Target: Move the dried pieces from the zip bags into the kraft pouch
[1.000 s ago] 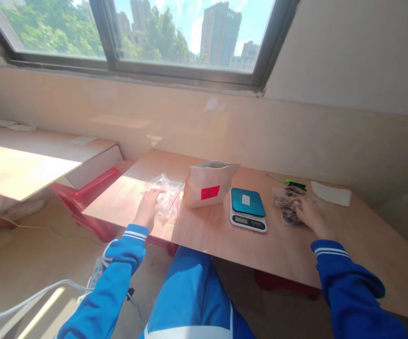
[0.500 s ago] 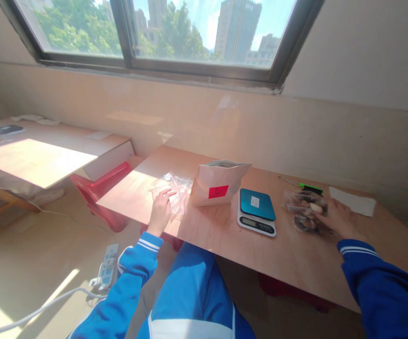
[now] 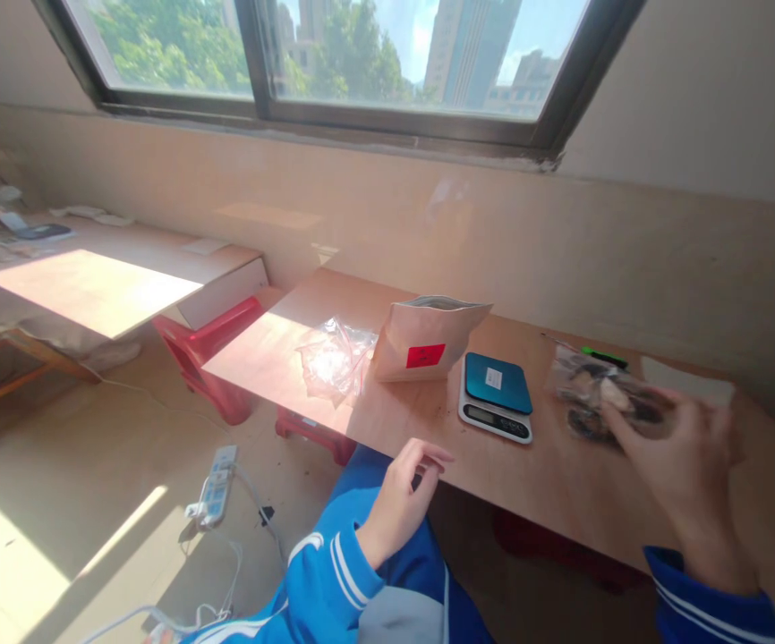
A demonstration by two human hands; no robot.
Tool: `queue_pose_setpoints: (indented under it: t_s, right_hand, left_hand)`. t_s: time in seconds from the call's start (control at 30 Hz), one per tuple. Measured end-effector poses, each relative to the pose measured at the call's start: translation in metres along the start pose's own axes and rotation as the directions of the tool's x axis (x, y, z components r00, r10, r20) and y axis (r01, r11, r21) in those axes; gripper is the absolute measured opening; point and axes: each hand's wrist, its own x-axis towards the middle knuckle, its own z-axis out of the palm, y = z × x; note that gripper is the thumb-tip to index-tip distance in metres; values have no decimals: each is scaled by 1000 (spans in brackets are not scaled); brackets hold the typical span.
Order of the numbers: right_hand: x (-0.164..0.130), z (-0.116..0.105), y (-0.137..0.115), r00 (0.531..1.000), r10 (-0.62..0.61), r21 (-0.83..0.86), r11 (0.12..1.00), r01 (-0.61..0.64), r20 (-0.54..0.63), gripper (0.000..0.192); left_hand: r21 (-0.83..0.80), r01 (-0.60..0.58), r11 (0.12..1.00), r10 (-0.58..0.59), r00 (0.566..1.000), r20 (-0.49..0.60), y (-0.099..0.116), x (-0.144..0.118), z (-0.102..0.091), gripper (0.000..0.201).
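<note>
My right hand has its thumb and fingers around a clear plastic bag with dark and pale pieces inside. The bag is blurred, and another clump of dark pieces shows under it. My left hand hovers over my lap by the table's front edge, fingers loosely bent, thumb apart, nothing in it. In the middle of the table stands an upright paper pouch with a red label and an open top. Right of it lies a kitchen scale with a blue-green plate.
Clear plastic bags lie in sunlight left of the pouch. A green-handled tool and a white sheet are at the back right. Red stools, a power strip and cables are on the floor.
My left hand has left the clear bags and moved right and back, over my lap. The right hand has turned and closed on the bag of dark pieces, which has shifted slightly.
</note>
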Motion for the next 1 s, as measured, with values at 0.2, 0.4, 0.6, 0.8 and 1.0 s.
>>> queue_pose_setpoints:
  t_s: [0.2,0.4,0.6,0.8,1.0]
  right_hand:
    - [-72,-45,-108,935,-352,297,898,324,43,34]
    - [-105,-42,-142,802,-541,485,788,380,251,43]
    - [-69,-41,-153,904,-354,566,807,165,241,34]
    - [-52,-57,-171,567,-440,662,699,-271,696,33]
    - [-61,-54,-169,502,-438,638,687,-348,746,35]
  left_hand:
    - [-554,132,822,-92,991,100,19,-8,5,57]
    - [-751,39,659,-122,991,-56,24,-13,-11,64]
    - [-800,36,599,-126,991,-50,11,-25,-31,61]
    - [-792,-2,611,-119,988,-94,6,-30,-37,51]
    - [-705,22,709,-57,998,-27,6,-31,-40,50]
